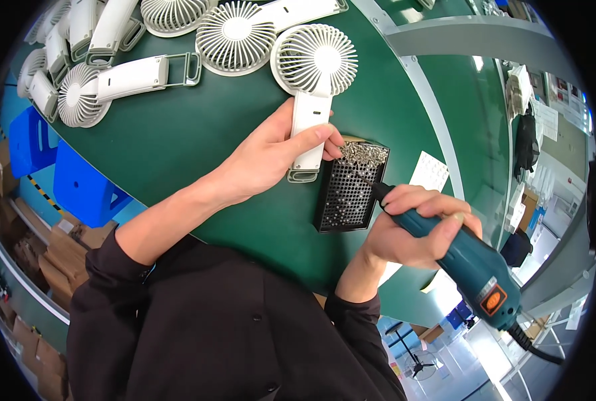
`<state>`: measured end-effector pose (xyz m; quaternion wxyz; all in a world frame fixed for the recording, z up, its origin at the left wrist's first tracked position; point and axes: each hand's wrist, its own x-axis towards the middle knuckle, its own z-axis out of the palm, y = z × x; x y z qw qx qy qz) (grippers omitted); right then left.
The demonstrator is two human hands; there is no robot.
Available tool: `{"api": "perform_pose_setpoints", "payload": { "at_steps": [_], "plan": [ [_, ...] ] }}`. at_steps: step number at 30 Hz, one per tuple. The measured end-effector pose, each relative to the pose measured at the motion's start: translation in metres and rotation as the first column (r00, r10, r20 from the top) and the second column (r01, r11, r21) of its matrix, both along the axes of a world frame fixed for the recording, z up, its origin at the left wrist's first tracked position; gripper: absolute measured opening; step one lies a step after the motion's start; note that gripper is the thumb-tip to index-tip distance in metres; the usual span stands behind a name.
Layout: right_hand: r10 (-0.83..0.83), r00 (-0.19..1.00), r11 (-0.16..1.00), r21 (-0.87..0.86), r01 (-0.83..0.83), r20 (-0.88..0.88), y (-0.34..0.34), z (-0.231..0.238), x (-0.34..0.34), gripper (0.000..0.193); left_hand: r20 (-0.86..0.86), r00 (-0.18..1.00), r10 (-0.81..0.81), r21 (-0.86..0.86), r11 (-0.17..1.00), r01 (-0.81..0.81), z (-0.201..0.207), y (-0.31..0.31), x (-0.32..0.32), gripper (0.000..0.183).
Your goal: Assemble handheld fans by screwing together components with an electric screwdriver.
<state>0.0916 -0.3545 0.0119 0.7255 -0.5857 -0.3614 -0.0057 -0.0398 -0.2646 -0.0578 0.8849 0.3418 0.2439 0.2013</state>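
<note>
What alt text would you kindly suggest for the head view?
A right hand points a teal corded electric screwdriver at a black rectangular screw tray, while the left hand holds a white handheld fan at a green table; more white fans lie beyond.

We see white fans (pixel 236 28) striped like sun rays up top, a green table (pixel 157 147), a black box (pixel 320 212) dotted silver mid-frame, a blue-green screwdriver (pixel 468 264) with an orange patch (pixel 493 300) lower right, and blue stools (pixel 81 190) at left.

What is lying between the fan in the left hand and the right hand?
In the head view, a black perforated tray holding small silvery pieces lies between the held fan and the right hand. The green tool points toward it.
</note>
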Motion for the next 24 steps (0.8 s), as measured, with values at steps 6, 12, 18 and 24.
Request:
{"api": "perform_pose_setpoints", "payload": {
  "at_steps": [6, 12, 18, 24],
  "plan": [
    [0.108, 0.994, 0.99, 0.096, -0.105, -0.031, -0.004, 0.021, -0.012, 0.022, 0.01, 1.0, -0.012, 0.012, 1.0, 0.012, 0.001, -0.001, 0.001, 0.034],
    [0.247, 0.969, 0.961, 0.128, -0.244, -0.003, 0.008, 0.02, -0.027, 0.029, 0.013, 1.0, 0.001, 0.03, 1.0, -0.002, -0.001, -0.001, -0.001, 0.035],
    [0.297, 0.955, 0.949, 0.123, -0.292, -0.025, 0.008, 0.013, -0.029, 0.029, 0.022, 1.0, 0.003, 0.041, 0.999, -0.004, 0.003, -0.001, 0.001, 0.036],
    [0.318, 0.948, 0.944, 0.094, -0.316, -0.006, 0.008, 0.009, -0.028, 0.028, 0.016, 1.0, 0.005, 0.037, 0.999, -0.006, 0.003, -0.001, 0.002, 0.036]
  ]
}}
